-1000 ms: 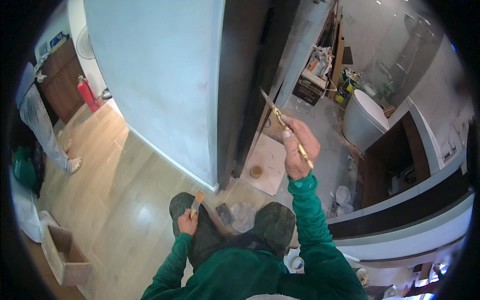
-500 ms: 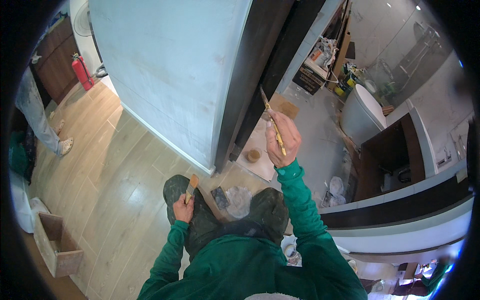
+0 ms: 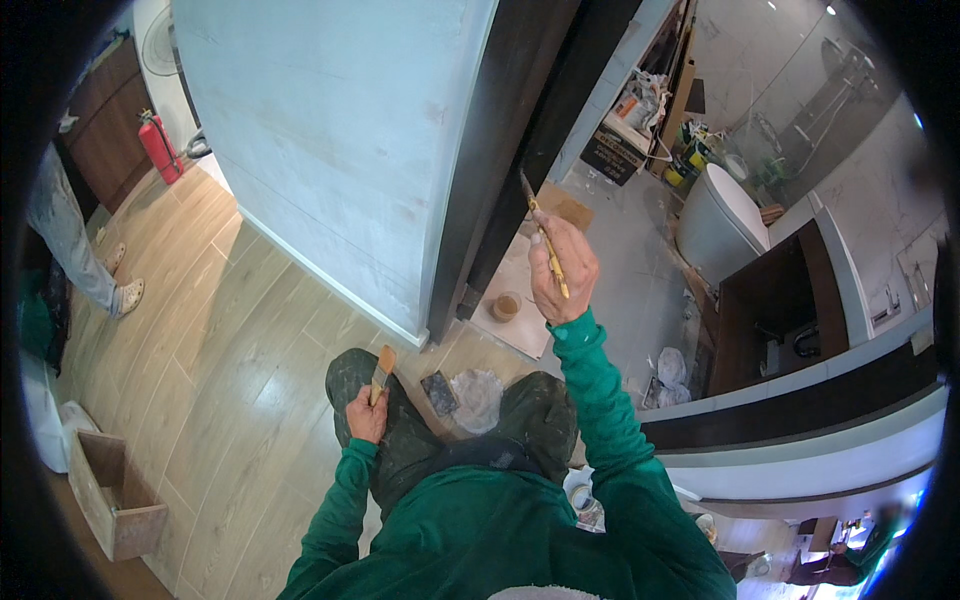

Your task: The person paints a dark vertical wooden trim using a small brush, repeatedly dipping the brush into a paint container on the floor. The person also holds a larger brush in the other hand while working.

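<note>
My right hand (image 3: 562,270) is raised and grips a thin wooden-handled brush (image 3: 541,233). Its tip touches the edge of a dark door frame (image 3: 520,130). My left hand (image 3: 366,414) rests on my left knee and holds a wider flat brush (image 3: 381,368), bristles pointing up. I squat in green sleeves and paint-stained trousers, facing a pale plastered wall corner (image 3: 330,140). A small round tin (image 3: 506,305) stands on a piece of board on the floor just past the frame.
A wooden box (image 3: 115,492) lies on the plank floor at lower left. Another person's legs (image 3: 70,245) stand at far left near a red extinguisher (image 3: 158,146). A white toilet (image 3: 718,225), cardboard and clutter fill the tiled room beyond. A can (image 3: 583,500) sits by my right hip.
My right hand with the thin brush has shifted slightly along the dark frame edge while the view drifted. My left hand stays on the knee with the flat brush.
</note>
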Tool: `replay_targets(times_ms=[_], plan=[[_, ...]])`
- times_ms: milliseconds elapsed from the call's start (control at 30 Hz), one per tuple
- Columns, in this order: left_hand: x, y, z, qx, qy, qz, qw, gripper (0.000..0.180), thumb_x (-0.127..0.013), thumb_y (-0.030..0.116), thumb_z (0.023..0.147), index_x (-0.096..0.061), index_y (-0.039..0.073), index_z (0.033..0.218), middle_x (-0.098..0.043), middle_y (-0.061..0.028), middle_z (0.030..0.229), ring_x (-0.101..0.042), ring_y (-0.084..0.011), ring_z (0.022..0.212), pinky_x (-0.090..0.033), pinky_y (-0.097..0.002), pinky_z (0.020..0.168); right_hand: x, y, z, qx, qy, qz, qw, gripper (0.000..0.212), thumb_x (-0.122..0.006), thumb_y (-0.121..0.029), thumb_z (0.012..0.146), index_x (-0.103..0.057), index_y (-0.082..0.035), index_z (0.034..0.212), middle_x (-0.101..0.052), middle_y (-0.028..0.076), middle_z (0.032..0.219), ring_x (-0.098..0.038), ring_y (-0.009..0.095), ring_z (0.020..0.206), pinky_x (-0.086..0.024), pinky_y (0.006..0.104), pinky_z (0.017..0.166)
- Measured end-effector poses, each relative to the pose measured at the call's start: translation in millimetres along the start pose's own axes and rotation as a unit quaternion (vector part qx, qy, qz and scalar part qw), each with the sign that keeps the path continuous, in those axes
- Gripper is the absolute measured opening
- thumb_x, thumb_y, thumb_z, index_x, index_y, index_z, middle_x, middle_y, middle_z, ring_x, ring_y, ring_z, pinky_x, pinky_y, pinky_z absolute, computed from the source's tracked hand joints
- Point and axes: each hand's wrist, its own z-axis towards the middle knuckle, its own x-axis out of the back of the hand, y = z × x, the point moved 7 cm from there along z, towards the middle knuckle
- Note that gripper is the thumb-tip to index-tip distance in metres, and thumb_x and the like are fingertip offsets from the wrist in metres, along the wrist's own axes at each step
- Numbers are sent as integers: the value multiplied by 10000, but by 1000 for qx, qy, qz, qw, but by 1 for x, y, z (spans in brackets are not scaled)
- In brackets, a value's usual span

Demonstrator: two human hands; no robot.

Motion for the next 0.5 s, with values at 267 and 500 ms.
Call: replay_targets(times_ms=[267, 500], plan=[[1, 3, -2, -10, 10, -13, 1000, 250, -658, 252, 907, -603, 19, 832, -563, -38, 611, -508, -123, 564, -441, -322, 548, 0, 4, 0, -15, 6, 13, 1000, 284, -645, 2, 798, -668, 23, 1081, -675, 179, 1007, -659, 335, 862, -534, 400, 774], [0, 4, -2, -8, 20, -30, 999, 212, -679, 232, 891, -622, 30, 865, -537, -126, 570, -534, -226, 498, -444, -357, 530, -2, 3, -3, -14, 2, 21, 1000, 296, -641, 7, 796, -667, 17, 1091, -676, 180, 1013, -662, 337, 893, -531, 403, 799]])
